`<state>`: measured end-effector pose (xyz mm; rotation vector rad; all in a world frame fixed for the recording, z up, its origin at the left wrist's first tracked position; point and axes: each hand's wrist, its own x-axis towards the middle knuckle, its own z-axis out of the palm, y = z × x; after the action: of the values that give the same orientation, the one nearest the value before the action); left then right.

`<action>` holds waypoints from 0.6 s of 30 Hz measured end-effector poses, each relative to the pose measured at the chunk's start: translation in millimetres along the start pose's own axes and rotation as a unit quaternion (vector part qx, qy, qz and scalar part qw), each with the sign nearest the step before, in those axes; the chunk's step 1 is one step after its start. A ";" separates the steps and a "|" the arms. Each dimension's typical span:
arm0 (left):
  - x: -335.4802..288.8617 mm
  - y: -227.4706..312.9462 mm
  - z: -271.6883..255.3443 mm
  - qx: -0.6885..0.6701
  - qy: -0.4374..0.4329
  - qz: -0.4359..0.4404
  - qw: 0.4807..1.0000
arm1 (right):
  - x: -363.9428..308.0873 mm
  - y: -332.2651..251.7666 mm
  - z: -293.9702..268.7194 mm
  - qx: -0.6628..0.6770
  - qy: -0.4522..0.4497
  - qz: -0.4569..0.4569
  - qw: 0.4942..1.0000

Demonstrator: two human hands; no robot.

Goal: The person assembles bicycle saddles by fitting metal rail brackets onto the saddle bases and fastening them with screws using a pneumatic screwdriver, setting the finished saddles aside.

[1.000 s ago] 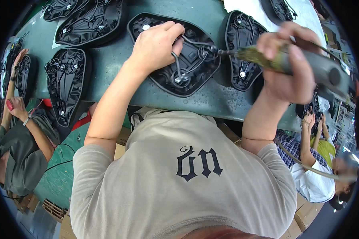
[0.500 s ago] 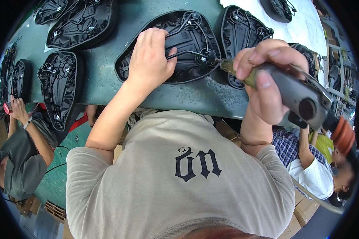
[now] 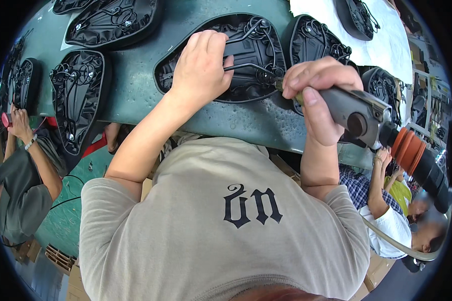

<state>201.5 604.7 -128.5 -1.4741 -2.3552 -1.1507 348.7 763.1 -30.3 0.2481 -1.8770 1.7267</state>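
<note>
A black bicycle saddle (image 3: 246,90) lies upside down on the green table, its underside showing black wire rails and springs. My left hand (image 3: 204,62) is closed over its narrower part, with fingers and thumb around the black wire rail (image 3: 246,66). My right hand (image 3: 320,85) is wrapped round a grey air screwdriver (image 3: 354,110) with an orange ribbed collar at its hose end. The tool's tip is at the bolt by the saddle's right end; my fingers partly hide the tip, so I cannot tell whether it sits on the bolt head.
Several more upturned saddles lie about, such as one on the left (image 3: 78,100) and one close on the right (image 3: 313,42). White sheeting (image 3: 386,47) covers the table's far right. People work at both sides; a hose (image 3: 401,246) curves at lower right.
My right hand has brought the air screwdriver left, its tip moving from the saddle's rim to the bolt. My left hand keeps its grip on the rail. The whole view has shifted slightly.
</note>
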 end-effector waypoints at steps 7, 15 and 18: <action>-1.5 -1.9 -14.6 -0.017 0.021 0.007 1.000 | 0.5 -57.2 -17.4 0.002 0.011 -0.095 0.995; 21.0 -5.8 -127.5 -0.097 0.050 -0.035 0.993 | -57.7 -11.3 -29.9 0.005 0.126 0.011 0.992; 35.3 -30.9 -188.3 -0.161 0.219 -0.125 0.954 | -73.7 8.8 -21.2 -0.002 0.142 0.058 0.988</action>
<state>107.6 498.0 3.7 -0.8717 -2.1486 -1.7820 410.7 767.2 -76.1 -0.1074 -1.7131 1.7302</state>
